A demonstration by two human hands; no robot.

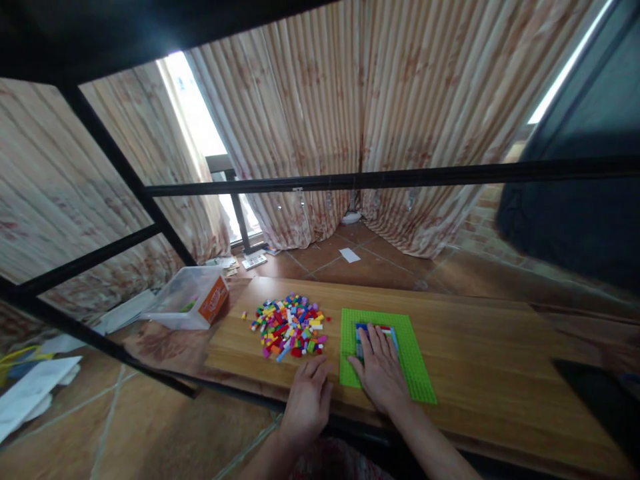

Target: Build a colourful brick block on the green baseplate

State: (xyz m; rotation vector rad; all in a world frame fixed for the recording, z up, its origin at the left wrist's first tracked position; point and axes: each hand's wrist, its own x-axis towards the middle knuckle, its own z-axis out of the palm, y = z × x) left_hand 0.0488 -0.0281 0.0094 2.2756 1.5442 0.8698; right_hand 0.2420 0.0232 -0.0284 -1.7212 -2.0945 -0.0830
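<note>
My right hand [381, 373] lies with its fingers stretched out flat over bricks built on a green studded baseplate [419, 373]. Blue, light blue, red and white bricks [387, 329] show around its fingers, and the palm hides the rest. At the front edge of the table, my left hand [307, 398] rests with its fingers bent and close together. Anything inside those fingers is hidden. Just beyond my left hand spreads a loose pile of small building bricks [290, 325] in many colours.
The wooden table [480, 353] carries the pile and baseplate. A clear plastic box [183, 307] with an orange label stands at its left. Black metal bars [350, 181] cross ahead and at the left. A dark flat object [590, 393] lies at the right. Curtains [310, 120] hang behind.
</note>
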